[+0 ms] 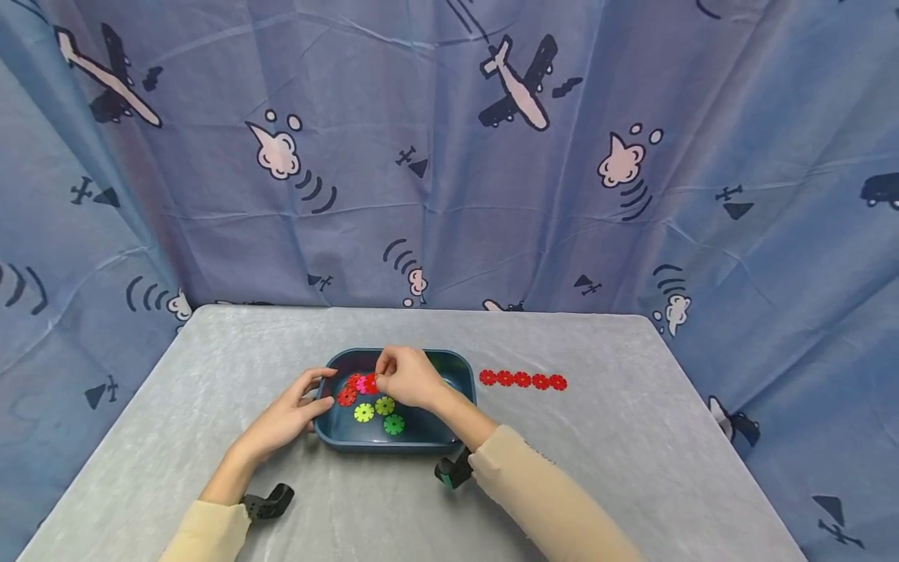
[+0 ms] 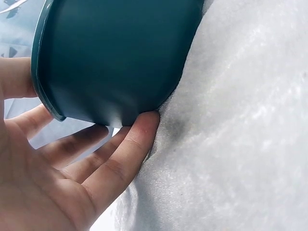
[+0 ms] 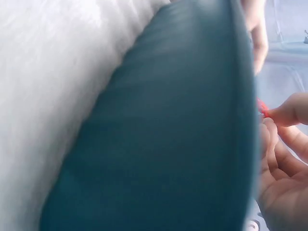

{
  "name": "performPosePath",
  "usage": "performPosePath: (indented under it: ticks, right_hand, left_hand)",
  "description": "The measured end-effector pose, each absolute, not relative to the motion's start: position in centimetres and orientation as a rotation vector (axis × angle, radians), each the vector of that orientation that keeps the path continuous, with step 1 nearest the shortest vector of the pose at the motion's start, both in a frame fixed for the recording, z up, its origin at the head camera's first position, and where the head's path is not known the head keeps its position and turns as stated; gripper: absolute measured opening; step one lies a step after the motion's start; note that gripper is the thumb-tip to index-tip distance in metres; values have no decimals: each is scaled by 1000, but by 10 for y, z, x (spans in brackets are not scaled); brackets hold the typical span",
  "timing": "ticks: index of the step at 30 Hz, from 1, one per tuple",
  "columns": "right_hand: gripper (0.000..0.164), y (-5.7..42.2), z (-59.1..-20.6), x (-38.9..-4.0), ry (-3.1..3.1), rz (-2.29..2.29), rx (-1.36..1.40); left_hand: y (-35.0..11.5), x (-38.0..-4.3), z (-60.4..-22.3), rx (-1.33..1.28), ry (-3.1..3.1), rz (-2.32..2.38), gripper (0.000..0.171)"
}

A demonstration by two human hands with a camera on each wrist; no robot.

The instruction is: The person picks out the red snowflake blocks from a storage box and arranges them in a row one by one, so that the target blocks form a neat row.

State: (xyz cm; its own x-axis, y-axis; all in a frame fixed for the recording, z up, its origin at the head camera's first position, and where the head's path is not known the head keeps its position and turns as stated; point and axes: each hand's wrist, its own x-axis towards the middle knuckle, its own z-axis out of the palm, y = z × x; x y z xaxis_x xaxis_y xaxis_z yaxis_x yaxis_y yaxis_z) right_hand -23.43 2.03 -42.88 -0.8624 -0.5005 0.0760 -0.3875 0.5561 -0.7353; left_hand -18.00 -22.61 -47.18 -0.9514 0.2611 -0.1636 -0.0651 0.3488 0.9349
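A dark teal tray (image 1: 428, 446) holds several notched plastic discs. My left hand (image 1: 281, 417) grips the tray's left end, thumb and a finger over the rim; in the left wrist view other fingers (image 2: 137, 137) lie against the outer wall (image 2: 115, 57). My right hand (image 1: 410, 378) reaches over the tray and pinches a red disc (image 1: 371, 383) between thumb and fingertips; the right wrist view shows a sliver of the red disc (image 3: 262, 108). Beside it in the tray are a pink disc (image 1: 361, 384) and red discs (image 1: 346, 396). Nearer the front lie yellow discs (image 1: 364, 413) and a green disc (image 1: 394, 424).
Right of the tray, a row of several red discs (image 1: 523, 379) lies on the pale cloth-covered table (image 1: 597, 468). A blue patterned curtain (image 1: 421, 156) hangs behind the table and at both sides. Each wrist wears a black camera mount (image 1: 269, 502).
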Motion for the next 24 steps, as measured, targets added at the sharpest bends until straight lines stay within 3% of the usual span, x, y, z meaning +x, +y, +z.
performPosePath:
  ticks: [24]
  right_hand:
    - [4, 150, -411, -243, 2756, -1231, -572]
  left_hand:
    - [-227, -180, -473, 169, 2346, 1629, 52]
